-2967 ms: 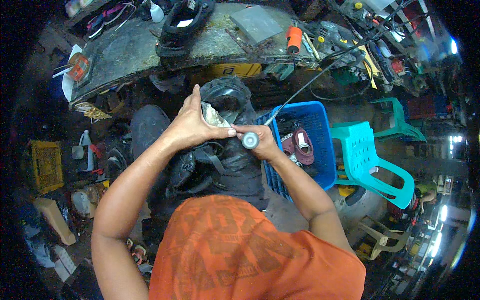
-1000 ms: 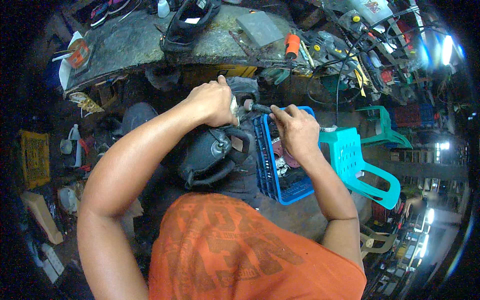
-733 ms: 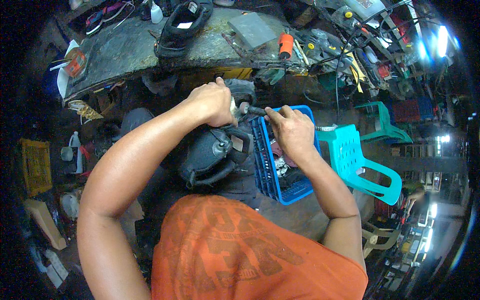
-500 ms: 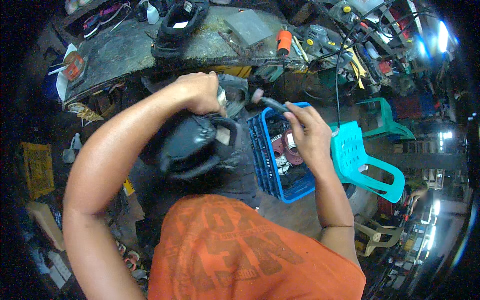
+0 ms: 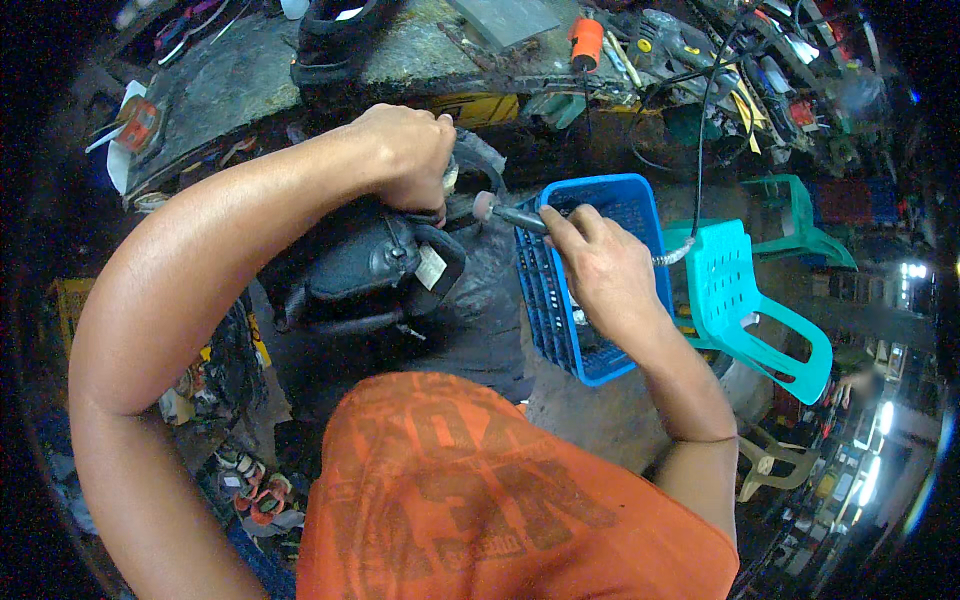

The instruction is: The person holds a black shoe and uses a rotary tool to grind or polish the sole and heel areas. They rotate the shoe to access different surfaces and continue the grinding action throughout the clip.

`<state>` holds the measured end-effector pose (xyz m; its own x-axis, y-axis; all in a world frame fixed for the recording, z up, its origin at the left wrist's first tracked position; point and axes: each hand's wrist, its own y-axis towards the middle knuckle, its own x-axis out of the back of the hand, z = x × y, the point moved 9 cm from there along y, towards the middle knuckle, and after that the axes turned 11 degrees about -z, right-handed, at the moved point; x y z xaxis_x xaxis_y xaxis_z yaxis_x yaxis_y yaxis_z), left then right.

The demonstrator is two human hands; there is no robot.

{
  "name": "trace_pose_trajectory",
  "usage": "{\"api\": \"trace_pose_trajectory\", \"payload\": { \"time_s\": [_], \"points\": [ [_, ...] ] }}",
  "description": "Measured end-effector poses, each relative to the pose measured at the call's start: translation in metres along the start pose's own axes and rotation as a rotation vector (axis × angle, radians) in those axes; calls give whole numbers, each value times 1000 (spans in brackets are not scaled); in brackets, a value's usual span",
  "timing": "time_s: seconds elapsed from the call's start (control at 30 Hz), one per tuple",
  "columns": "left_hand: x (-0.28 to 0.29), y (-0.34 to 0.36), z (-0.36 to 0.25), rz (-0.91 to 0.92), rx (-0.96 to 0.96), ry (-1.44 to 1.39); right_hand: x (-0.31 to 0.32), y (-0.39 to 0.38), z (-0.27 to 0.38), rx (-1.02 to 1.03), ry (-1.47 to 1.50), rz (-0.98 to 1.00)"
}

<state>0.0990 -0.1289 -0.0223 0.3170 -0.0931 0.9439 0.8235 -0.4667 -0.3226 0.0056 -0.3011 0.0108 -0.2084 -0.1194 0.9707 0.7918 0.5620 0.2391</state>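
Note:
My left hand [image 5: 408, 158] is closed, its back toward me. Between its fingers shows a pale edge of something mostly hidden, too little to name. Just below, on my lap, rests a black bag-like item [image 5: 350, 265] with a zip and a pale label; whether the hand grips it too, I cannot tell. In my right hand [image 5: 612, 270] is a slim dark rotary grinder [image 5: 520, 217], its round pinkish-grey tip pointing toward the left hand, a small gap apart. A ribbed cable leads from behind the right hand.
A blue plastic crate [image 5: 585, 375] stands beneath my right hand, beside a teal plastic chair [image 5: 725, 270]. On the workbench [image 5: 240, 100] are a black shoe [image 5: 335, 45], an orange cylindrical tool [image 5: 587, 45] and scattered tools. A black cord [image 5: 703, 150] hangs near the chair.
The grinder's tip has come closer to my left hand. The black item on my lap has shifted, now showing its label and zip. My view has also shifted.

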Motion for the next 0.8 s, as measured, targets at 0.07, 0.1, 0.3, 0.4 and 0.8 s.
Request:
{"api": "trace_pose_trajectory", "payload": {
  "time_s": [0.07,0.1,0.3,0.4,0.8],
  "points": [
    [-3,3,0,24,14,-21,4,9,7,51,-20,-15],
    [-4,4,1,40,22,-28,5,14,10,71,-30,-17],
    [-3,7,6,-4,40,-32,8,40,25,225,-109,31],
    [-3,6,7,-6,42,-55,12,53,32,291,-120,-37],
    [-7,10,12,-32,48,-69,0,59,29,274,-196,112]
  ]
}}
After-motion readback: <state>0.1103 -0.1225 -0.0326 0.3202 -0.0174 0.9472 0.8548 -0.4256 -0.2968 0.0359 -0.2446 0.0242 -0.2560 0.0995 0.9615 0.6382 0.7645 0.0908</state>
